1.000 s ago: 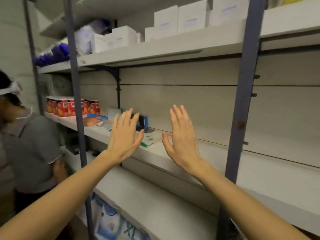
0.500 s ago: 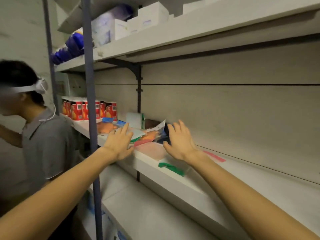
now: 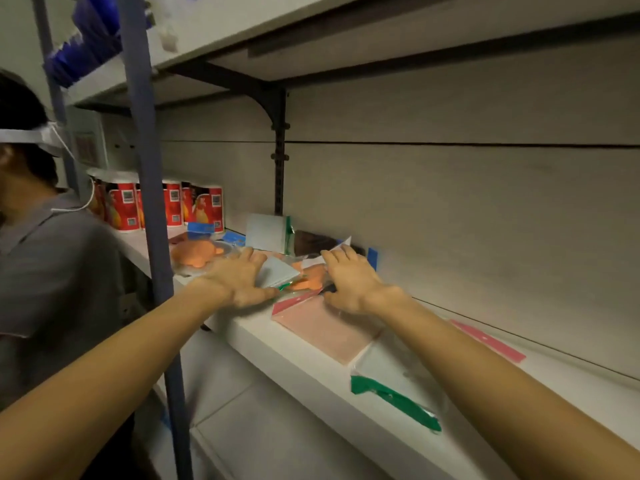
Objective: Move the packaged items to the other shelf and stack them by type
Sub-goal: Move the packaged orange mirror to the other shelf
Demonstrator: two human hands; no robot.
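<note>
A heap of clear zip bags lies on the middle shelf. My left hand lies flat on the heap's left side, fingers straight, touching a pale blue packet. My right hand rests on the right side over an orange item in a bag; its fingers bend down slightly and I cannot tell whether they grip anything. Nearer me lie a pink packet with a red zip strip and a clear packet with a green strip. Another orange toy bag sits further left.
Red cup-shaped packages stand in a row at the shelf's far left. A blue upright post crosses in front. A person in a grey shirt stands at the left. A pink strip lies along the back wall. A lower shelf juts out below.
Both hands went from raised in the air down onto the heap of bags. The view swung left and closer to the shelf.
</note>
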